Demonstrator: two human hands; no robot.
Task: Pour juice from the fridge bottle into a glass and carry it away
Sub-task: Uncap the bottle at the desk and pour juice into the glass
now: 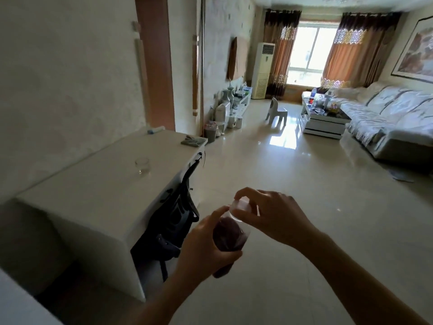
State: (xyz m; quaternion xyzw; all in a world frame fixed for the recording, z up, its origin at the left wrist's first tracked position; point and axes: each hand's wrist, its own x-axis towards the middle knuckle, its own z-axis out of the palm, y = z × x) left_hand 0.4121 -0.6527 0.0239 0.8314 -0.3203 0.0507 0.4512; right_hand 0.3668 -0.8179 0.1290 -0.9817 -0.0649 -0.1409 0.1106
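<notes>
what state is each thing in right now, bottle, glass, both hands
bottle: held upright off the table, dark juice inside
glass: upright on the white table, looks empty
left hand: gripping the bottle body
right hand: fingers closed on the bottle top; cap hidden

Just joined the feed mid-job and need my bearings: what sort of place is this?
Most likely a home living room: a covered sofa by a low coffee table and a curtained window. The empty glass waits on a white desk nearby.
</notes>
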